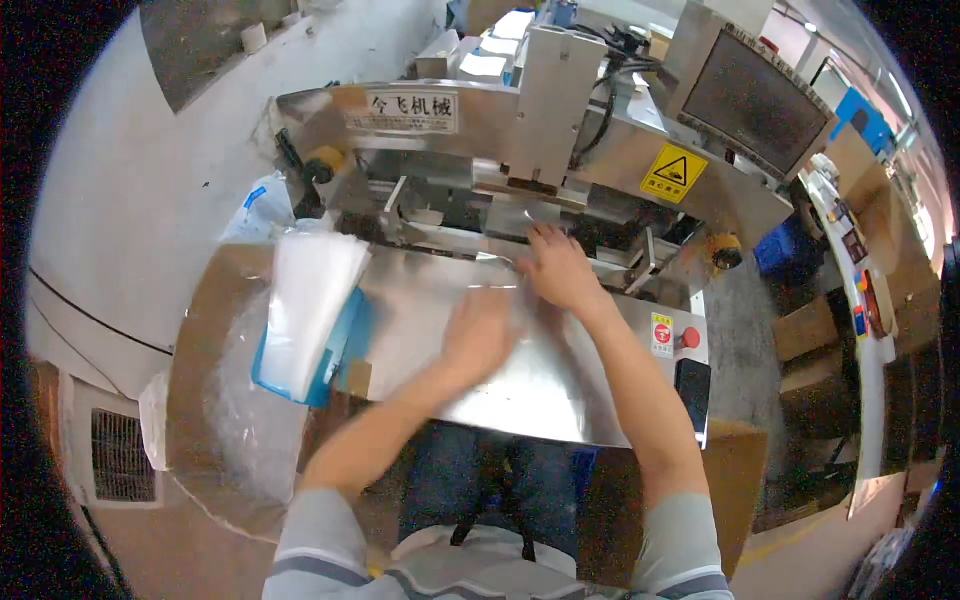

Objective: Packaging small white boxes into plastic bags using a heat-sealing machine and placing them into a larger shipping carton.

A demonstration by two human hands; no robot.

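Note:
My right hand [562,265] reaches over the steel worktop [420,310] to the slot of a metal machine [558,110]. Its fingers are stretched forward and a little apart, beside a shiny, clear-looking piece [510,215] at the slot; whether they touch it I cannot tell. Closer to me, my left hand [485,335] is over the middle of the worktop, smeared by motion, its fingers unclear. To its left, a stack of white translucent plastic bags [308,300] leans in a blue tray [345,350].
A red push button [688,338] and a black phone-like object [692,388] are at the worktop's right end. Above the machine on the right hangs a dark screen [755,100]. Cardboard with clear plastic [250,400] stands at left; a white bench [872,380] runs along the far right.

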